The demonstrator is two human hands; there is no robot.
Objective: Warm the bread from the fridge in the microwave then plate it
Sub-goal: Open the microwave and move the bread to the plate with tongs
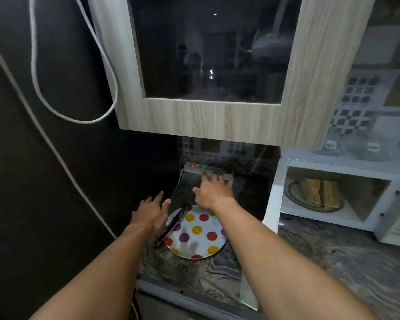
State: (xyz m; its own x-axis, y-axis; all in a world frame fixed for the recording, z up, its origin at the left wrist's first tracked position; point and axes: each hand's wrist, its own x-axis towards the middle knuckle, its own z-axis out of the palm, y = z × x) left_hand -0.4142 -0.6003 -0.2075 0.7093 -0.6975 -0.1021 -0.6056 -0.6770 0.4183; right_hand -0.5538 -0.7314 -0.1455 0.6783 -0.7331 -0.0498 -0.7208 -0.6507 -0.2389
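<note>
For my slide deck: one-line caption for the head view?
Left hand and right hand reach beyond a polka-dot plate with tongs; bread sits in the open microwave.

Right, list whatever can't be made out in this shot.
Head view: cabinet contents, lost behind dark, reflective glass.
Head view: dark box with a red light; dim and partly covered by the right hand, so contact between them is unclear.
Head view: bread in the microwave; blurred, slice count unsure.
Head view: microwave's right side, cut off by the frame edge.
</note>
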